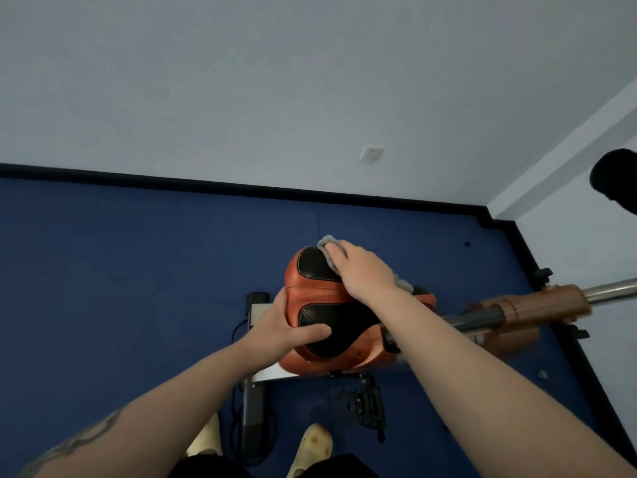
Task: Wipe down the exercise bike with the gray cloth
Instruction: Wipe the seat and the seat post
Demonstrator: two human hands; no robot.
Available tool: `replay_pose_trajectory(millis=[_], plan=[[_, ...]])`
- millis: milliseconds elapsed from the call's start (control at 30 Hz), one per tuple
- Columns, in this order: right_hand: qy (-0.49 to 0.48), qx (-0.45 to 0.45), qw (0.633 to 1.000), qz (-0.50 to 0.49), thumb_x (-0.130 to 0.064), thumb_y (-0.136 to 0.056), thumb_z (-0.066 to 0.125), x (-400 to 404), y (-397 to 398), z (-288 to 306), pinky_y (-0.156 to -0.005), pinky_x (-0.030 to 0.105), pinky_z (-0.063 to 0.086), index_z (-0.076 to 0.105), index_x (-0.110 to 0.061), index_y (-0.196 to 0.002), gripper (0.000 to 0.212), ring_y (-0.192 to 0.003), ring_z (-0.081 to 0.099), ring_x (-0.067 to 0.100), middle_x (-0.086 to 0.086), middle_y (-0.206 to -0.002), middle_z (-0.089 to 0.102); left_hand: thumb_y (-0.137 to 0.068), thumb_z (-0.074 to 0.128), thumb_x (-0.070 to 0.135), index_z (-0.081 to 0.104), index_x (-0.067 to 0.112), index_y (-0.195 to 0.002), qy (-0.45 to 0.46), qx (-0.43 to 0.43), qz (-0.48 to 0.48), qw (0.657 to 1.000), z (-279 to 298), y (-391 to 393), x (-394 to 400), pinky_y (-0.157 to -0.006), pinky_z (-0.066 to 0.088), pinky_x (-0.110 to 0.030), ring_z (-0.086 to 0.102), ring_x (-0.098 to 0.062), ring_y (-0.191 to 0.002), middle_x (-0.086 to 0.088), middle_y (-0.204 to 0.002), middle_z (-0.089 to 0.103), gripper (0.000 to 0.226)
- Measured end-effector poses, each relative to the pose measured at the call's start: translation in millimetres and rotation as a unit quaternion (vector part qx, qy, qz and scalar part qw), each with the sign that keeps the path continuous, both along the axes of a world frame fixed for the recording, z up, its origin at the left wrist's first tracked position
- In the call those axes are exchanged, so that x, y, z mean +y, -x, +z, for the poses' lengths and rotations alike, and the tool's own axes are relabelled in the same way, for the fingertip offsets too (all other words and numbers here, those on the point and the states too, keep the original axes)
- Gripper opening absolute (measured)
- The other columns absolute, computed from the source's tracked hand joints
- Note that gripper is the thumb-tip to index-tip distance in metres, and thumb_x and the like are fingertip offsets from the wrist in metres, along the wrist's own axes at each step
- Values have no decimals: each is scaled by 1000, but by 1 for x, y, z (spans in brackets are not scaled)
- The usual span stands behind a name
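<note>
The fingers of the right hand (362, 270) lie together, pressing the one gray cloth (325, 243) flat on the far side of the saddle (331, 326), while the left hand (291, 326) grips its near edge, thumb on top, so I judge only the seat of the single exercise bike (517, 305) is being wiped and the frame remains.

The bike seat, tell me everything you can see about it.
The seat is a wide orange saddle with two black textured pads, looking like stitched leatherette. It sits roughly level atop the bike, seen from above. The left hand grips its left edge; the right hand presses the gray cloth on its far pad.
</note>
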State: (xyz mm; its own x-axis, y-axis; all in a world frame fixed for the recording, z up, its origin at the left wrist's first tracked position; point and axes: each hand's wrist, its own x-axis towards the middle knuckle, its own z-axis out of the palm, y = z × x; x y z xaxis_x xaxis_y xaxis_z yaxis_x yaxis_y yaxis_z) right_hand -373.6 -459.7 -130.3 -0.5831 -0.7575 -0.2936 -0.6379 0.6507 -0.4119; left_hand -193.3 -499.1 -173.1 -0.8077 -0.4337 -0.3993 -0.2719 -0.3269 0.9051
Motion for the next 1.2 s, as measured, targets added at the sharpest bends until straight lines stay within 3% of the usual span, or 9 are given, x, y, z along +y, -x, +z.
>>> replay_pose_trajectory(millis=[100,167,300,467,600,767,1000,1133,1200], plan=[[63,66,988,125,-52,-100,33,-1,-22,-5,-98,45,37,43,-40,-139,43,-129,42,21,-7,-141,46,-55,87,39,45,21,-132,-10,-3,14,1000,0,-4,7,-96,54,-41,68,-19,-107,-7,-119,68,89],[86,-5,973,212,-47,-101,38,5,-3,-3,-103,42,36,38,-42,-144,44,-133,36,15,-11,-145,41,-59,85,41,49,17,-131,-16,-5,25,1000,-1,-5,15,-94,55,-39,68,-20,-107,-7,-117,70,83],[51,-155,977,137,-40,-104,36,-5,33,-3,-106,35,37,49,-31,-140,39,-128,48,17,-4,-139,54,-73,78,33,57,19,-122,-19,4,58,998,0,-6,27,-77,55,-21,70,-14,-100,-1,-109,74,55],[124,-41,933,335,-43,-100,40,-7,11,-9,-103,32,33,47,-42,-137,38,-131,36,9,-12,-142,43,-79,72,25,59,15,-122,-27,28,108,993,0,-3,37,-76,54,-20,71,-17,-99,-4,-109,74,46],[72,-138,959,238,-39,-104,37,-28,24,-3,-102,33,39,59,-36,-125,31,-120,52,11,-9,-129,60,-75,75,33,56,18,-125,-16,26,137,990,-1,-2,42,-80,56,-25,71,-16,-101,-2,-110,74,56],[143,44,920,362,-47,-98,39,2,3,-9,-107,34,30,51,-41,-135,40,-132,36,13,-11,-144,43,-65,76,50,53,24,-127,31,2,203,979,-5,-2,59,-91,56,-35,69,-13,-102,0,-112,71,71],[23,12,940,341,-56,-99,26,-38,-4,6,-95,42,43,66,-39,-107,44,-112,52,17,-8,-115,60,-80,76,39,55,31,-120,48,-22,202,978,-6,-2,60,-64,50,-14,69,-2,-88,4,-104,72,45],[91,109,845,516,-60,-91,42,-25,-16,3,-100,37,33,72,-38,-92,37,-109,48,11,-16,-107,61,-85,72,33,52,28,-125,45,-26,179,982,-6,-4,57,-62,48,-11,66,6,-80,6,-102,70,45],[70,60,868,489,-61,-89,48,-35,-9,8,-92,35,37,72,-38,-89,33,-107,50,10,-17,-105,63,-81,72,40,53,28,-125,46,-32,176,983,-5,-3,55,-63,49,-13,67,3,-82,5,-103,71,50]])
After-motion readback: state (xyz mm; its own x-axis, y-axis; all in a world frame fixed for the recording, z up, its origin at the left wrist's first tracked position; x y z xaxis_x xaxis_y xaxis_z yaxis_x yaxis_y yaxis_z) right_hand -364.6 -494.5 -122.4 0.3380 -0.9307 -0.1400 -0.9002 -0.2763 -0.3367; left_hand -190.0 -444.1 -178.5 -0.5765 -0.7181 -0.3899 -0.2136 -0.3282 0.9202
